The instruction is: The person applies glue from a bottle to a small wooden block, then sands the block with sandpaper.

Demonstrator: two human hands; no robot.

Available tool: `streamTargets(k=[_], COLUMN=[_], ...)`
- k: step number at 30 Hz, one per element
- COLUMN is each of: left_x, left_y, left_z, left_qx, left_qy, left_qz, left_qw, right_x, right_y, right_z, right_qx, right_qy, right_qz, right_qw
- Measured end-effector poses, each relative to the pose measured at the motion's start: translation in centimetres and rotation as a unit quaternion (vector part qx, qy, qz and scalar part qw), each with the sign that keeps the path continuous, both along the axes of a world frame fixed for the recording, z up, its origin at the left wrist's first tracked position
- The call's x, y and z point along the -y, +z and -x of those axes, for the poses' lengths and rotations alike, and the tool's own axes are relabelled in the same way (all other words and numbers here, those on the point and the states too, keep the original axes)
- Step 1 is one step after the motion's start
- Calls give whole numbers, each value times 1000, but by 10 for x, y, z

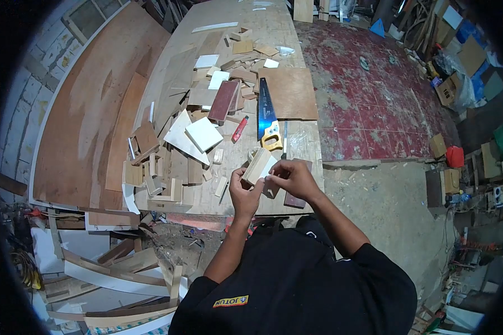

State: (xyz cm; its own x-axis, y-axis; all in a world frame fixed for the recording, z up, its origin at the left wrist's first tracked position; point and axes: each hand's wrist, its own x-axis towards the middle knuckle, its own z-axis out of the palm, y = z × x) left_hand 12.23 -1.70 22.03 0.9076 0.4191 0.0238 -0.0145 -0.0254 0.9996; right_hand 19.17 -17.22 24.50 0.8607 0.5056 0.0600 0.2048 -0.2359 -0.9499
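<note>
My left hand (245, 192) is wrapped round a small wooden block (257, 166) with a pale layered edge and a white face. It is held tilted above the near end of the workbench (207, 206). My right hand (294, 180) is closed, thumb and fingertips pinched together against the white face; whatever is between them is too small to make out. Below the right hand lies a dark brown board (294, 201), partly covered. Just beyond the block are a handsaw (268, 114) with a yellow handle and a red utility knife (240, 129).
Wood offcuts, a white square block (204, 134) and a reddish-brown board (224, 101) are heaped on the bench. A plywood square (288, 94) lies by the saw. Large brown panels (89, 123) lean at left. Scrap strips (117, 276) pile up below left.
</note>
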Motion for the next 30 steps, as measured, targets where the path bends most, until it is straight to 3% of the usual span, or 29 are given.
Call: streamTargets(k=[6,10,15,20,22,30], left_x=[0,0,0,1,1,1], left_y=[1,3,3,7,4,0], left_z=[-1,-1,-2,-1,-2,-3], left_qx=[-6,-9,-3,-5,-6,13], left_qy=[4,0,5,2,1,3], left_qz=[-1,-7,-10,-1,-28,-2], left_qw=[1000,1000,1000,1000,1000,1000], right_x=[5,1,2,3,-1,3], right_y=[-8,-11,-9,-9,-4,-5], right_z=[-10,-2,-5,-1,3,-4], right_qx=[-13,-47,-38,-20,-91,-26], right_qy=[-50,-23,-57,-76,-34,-63], right_qz=[39,-50,10,-47,-56,-42], right_qw=[998,997,998,996,994,997])
